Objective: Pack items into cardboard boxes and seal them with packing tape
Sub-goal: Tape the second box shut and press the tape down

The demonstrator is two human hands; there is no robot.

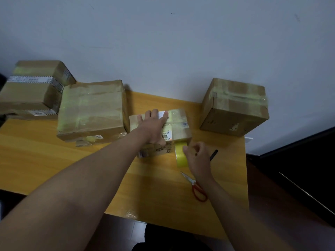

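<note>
small box (pixel 178 124) mid-desk (pixel 54 160) | left hand (pixel 154 124) flat, pressing its top | right hand (pixel 196 156) pinches tape roll (pixel 181 156) beside it | likely light, stiff; tape slick, hold roll's rim

Left hand (pixel 154 125) flat; right hand (pixel 196 158) seemingly pinching

The label print (pixel 166 133) on the small box (pixel 178 122) is too small to read. The right hand (pixel 197 158) hides part of the tape roll (pixel 181 156). The far-left box (pixel 32 87) is cut off by the frame's left edge.
</note>
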